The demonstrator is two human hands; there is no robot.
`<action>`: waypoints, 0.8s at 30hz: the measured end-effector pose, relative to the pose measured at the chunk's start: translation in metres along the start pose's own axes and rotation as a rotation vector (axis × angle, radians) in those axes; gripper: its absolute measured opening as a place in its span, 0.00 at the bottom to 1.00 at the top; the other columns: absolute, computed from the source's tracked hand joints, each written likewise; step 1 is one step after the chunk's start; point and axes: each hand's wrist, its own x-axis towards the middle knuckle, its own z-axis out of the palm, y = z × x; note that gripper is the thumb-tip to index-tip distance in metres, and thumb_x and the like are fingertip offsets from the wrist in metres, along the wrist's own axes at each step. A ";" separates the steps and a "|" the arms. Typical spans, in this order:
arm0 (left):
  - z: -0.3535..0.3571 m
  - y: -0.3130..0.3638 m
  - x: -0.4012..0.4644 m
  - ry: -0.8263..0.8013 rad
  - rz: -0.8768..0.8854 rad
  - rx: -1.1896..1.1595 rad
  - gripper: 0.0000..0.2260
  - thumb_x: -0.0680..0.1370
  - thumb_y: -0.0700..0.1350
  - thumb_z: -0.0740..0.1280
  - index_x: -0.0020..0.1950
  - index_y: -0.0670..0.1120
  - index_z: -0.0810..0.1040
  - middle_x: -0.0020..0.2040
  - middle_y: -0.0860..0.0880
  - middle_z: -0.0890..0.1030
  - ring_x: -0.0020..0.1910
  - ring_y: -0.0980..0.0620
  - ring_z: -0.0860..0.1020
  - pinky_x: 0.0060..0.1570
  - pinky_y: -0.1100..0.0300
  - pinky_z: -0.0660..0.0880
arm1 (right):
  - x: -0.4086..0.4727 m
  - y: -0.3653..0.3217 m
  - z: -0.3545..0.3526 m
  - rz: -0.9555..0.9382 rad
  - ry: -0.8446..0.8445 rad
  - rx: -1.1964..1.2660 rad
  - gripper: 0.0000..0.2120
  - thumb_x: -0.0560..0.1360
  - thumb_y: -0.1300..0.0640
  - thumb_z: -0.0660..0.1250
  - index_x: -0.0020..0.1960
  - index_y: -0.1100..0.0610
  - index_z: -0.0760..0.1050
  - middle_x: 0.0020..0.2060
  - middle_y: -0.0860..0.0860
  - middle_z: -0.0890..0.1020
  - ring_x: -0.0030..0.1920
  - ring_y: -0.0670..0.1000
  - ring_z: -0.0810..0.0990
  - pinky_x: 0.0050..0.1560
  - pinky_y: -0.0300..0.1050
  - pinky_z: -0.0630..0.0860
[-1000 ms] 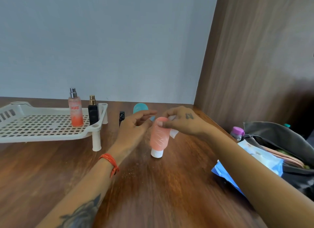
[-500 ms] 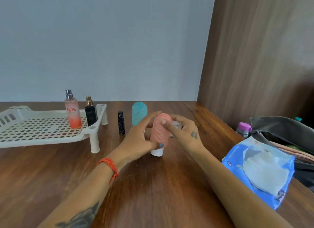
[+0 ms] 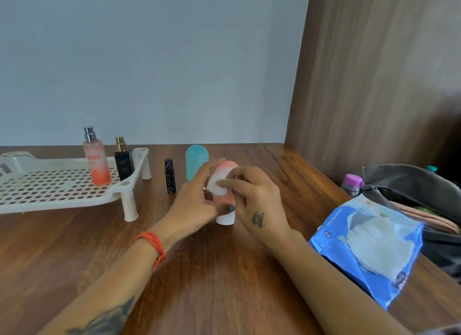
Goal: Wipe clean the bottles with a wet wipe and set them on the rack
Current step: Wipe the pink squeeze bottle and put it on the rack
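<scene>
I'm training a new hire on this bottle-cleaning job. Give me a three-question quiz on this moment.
1. True or false: the pink bottle already stands on the rack.
2. How many bottles stand on the rack?
3. Which hand presses the wet wipe against the pink bottle? A) left hand B) right hand

Key:
1. False; it stands cap-down on the table, both hands on it.
2. Two: the Engage spray and the black bottle.
3. B.
</scene>
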 end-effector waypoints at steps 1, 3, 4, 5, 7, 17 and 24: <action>-0.001 0.000 0.000 0.001 -0.008 -0.002 0.34 0.67 0.38 0.74 0.66 0.61 0.66 0.52 0.56 0.76 0.47 0.57 0.79 0.40 0.72 0.76 | -0.001 0.001 -0.001 -0.014 -0.028 0.008 0.11 0.66 0.66 0.71 0.48 0.59 0.82 0.44 0.55 0.81 0.45 0.54 0.80 0.45 0.43 0.78; -0.001 -0.001 0.001 -0.008 -0.016 -0.001 0.35 0.67 0.38 0.75 0.65 0.61 0.65 0.52 0.55 0.76 0.47 0.55 0.79 0.41 0.71 0.76 | -0.001 0.002 -0.003 0.036 -0.019 0.032 0.11 0.66 0.65 0.71 0.48 0.60 0.82 0.44 0.56 0.82 0.45 0.54 0.80 0.45 0.45 0.80; -0.001 -0.001 0.001 -0.014 -0.017 0.001 0.35 0.67 0.38 0.75 0.65 0.62 0.64 0.51 0.55 0.77 0.46 0.54 0.80 0.42 0.70 0.77 | 0.001 0.002 -0.003 0.087 0.009 0.046 0.11 0.67 0.66 0.72 0.49 0.60 0.82 0.45 0.56 0.81 0.46 0.54 0.80 0.45 0.45 0.80; 0.000 -0.001 0.001 -0.017 -0.016 0.005 0.35 0.67 0.38 0.76 0.65 0.62 0.64 0.51 0.55 0.77 0.46 0.54 0.80 0.43 0.68 0.77 | 0.004 0.002 -0.002 0.128 0.037 0.048 0.12 0.67 0.66 0.72 0.50 0.61 0.82 0.45 0.57 0.81 0.46 0.55 0.79 0.45 0.44 0.79; 0.000 -0.001 0.002 -0.017 -0.014 0.000 0.34 0.67 0.38 0.75 0.64 0.62 0.65 0.50 0.56 0.77 0.46 0.54 0.80 0.45 0.65 0.78 | 0.009 -0.002 0.002 0.119 0.051 0.012 0.14 0.66 0.68 0.73 0.51 0.61 0.81 0.46 0.58 0.81 0.46 0.56 0.79 0.45 0.41 0.76; -0.001 -0.002 0.003 -0.008 -0.003 0.025 0.34 0.66 0.38 0.76 0.60 0.66 0.64 0.51 0.55 0.77 0.45 0.54 0.80 0.41 0.70 0.77 | 0.006 0.005 0.001 0.183 0.089 0.057 0.10 0.68 0.67 0.71 0.48 0.60 0.82 0.44 0.55 0.82 0.45 0.52 0.79 0.46 0.34 0.75; -0.002 -0.002 0.000 0.043 0.008 0.023 0.33 0.65 0.34 0.75 0.57 0.66 0.68 0.50 0.52 0.78 0.46 0.54 0.80 0.41 0.70 0.76 | 0.001 -0.004 0.001 0.030 -0.017 0.074 0.06 0.68 0.63 0.73 0.44 0.58 0.83 0.43 0.52 0.81 0.45 0.50 0.78 0.47 0.36 0.73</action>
